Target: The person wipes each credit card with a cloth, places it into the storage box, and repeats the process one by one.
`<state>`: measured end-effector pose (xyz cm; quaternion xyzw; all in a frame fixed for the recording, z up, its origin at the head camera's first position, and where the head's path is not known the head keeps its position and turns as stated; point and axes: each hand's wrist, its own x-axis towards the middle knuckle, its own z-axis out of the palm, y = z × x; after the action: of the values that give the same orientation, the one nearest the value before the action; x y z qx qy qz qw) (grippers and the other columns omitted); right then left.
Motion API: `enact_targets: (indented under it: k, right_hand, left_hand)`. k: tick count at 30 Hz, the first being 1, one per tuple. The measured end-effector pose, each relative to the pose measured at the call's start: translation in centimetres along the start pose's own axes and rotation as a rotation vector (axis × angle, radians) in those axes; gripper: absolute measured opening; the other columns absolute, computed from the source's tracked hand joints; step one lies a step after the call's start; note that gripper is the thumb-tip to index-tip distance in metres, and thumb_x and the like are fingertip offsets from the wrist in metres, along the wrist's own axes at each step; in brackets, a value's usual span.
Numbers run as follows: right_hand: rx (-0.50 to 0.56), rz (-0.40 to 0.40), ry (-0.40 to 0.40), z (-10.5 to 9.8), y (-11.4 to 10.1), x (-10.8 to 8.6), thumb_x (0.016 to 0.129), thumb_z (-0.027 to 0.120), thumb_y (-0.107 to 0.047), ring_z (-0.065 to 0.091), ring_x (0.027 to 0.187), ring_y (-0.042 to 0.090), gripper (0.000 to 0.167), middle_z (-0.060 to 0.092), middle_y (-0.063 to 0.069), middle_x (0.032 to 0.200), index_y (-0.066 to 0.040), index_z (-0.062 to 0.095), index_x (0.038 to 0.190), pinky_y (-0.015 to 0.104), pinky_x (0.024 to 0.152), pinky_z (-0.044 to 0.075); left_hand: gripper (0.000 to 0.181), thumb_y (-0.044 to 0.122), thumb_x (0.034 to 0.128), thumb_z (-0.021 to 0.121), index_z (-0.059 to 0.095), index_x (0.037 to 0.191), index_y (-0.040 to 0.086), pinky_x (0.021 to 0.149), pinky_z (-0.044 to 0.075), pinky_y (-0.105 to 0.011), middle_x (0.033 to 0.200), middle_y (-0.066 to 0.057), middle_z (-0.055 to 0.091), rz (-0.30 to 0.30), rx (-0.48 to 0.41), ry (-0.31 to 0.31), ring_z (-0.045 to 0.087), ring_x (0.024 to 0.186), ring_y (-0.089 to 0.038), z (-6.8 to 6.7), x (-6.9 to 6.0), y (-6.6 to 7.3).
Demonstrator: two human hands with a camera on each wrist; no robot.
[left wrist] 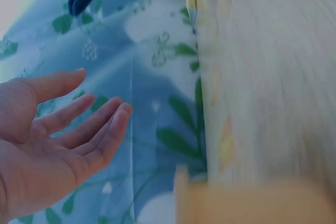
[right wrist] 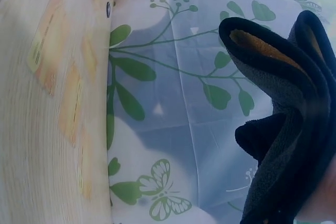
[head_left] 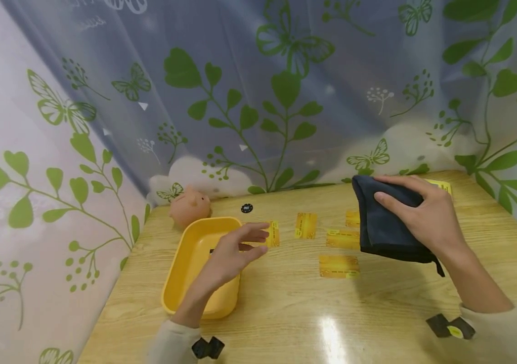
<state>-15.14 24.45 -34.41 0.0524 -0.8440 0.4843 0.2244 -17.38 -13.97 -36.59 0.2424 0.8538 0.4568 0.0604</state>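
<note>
My right hand [head_left: 436, 217] grips a dark navy folded fabric piece [head_left: 388, 222], pouch-like, holding it above the right side of the table. In the right wrist view the same fabric [right wrist: 283, 129] shows thick folded edges and a brownish inside. A short strap hangs from its lower corner. My left hand [head_left: 228, 258] hovers over the right rim of a yellow plastic tray [head_left: 174, 273], its fingers loosely bent and holding nothing. The left wrist view shows that palm [left wrist: 58, 150] bare. Something small and black in the tray is mostly hidden by the hand.
Several yellow-orange cards lie on the wooden table, among them an upright one [head_left: 306, 225] and a front one [head_left: 339, 266]. A black chip [head_left: 247, 208] lies near the back. Behind the tray stands a pink piggy bank [head_left: 190, 207]. A patterned curtain [head_left: 249, 101] closes off the back.
</note>
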Motion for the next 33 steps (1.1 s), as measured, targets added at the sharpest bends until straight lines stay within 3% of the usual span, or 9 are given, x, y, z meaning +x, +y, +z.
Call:
enact_targets:
  k: [9, 15, 21, 27, 33]
  right_hand:
    - [0.057, 0.015, -0.015, 0.7, -0.4, 0.3, 0.098, 0.075, -0.031, 0.07, 0.072, 0.01, 0.037, 0.063, -0.008, 0.125, -0.023, 0.073, 0.134, 0.027, 0.055, 0.059]
    - [0.1, -0.003, -0.029, 1.3, -0.2, 0.1, 0.099, 0.074, -0.027, 0.07, 0.074, 0.01, 0.039, 0.062, -0.007, 0.128, -0.019, 0.071, 0.137, 0.026, 0.055, 0.06]
    - [0.1, 0.027, -0.019, 1.3, -0.1, 0.1, 0.099, 0.074, -0.03, 0.07, 0.074, 0.01, 0.038, 0.062, -0.009, 0.129, -0.022, 0.071, 0.136, 0.027, 0.056, 0.06]
    - [0.11, 0.004, -0.007, 1.2, -0.1, 0.4, 0.099, 0.075, -0.027, 0.071, 0.075, 0.008, 0.039, 0.063, 0.002, 0.134, -0.021, 0.071, 0.137, 0.025, 0.057, 0.06]
    - [0.1, 0.014, 0.009, 1.1, -0.1, 0.5, 0.099, 0.074, -0.029, 0.071, 0.074, 0.008, 0.036, 0.064, -0.002, 0.13, -0.022, 0.072, 0.134, 0.025, 0.057, 0.06]
  left_hand:
    - [0.045, 0.018, 0.1015, 0.07, 0.06, 0.146, 0.019, 0.102, 0.054, -0.039, 0.134, -0.007, 0.068, -0.016, -0.037, -0.174, 0.064, 0.123, -0.025, 6.2, 3.1, -0.1]
    - [0.051, 0.015, 0.0983, 0.074, 0.059, 0.147, 0.017, 0.096, 0.056, -0.034, 0.137, -0.012, 0.065, -0.063, -0.007, -0.226, 0.064, 0.122, -0.027, 9.5, 5.6, -0.5]
    - [0.058, 0.007, 0.092, 0.079, 0.06, 0.147, 0.014, 0.098, 0.056, -0.037, 0.137, -0.011, 0.063, -0.141, 0.001, -0.272, 0.063, 0.122, -0.028, 11.5, 7.0, -0.8]
    - [0.067, 0.009, 0.0844, 0.087, 0.06, 0.146, 0.014, 0.092, 0.053, -0.031, 0.132, -0.014, 0.056, -0.115, 0.138, -0.273, 0.059, 0.11, -0.024, 12.8, 7.7, -1.4]
    - [0.066, 0.006, 0.0815, 0.088, 0.062, 0.142, 0.014, 0.086, 0.046, -0.023, 0.121, -0.008, 0.061, -0.087, 0.264, -0.29, 0.051, 0.101, -0.014, 13.7, 7.8, -1.4]
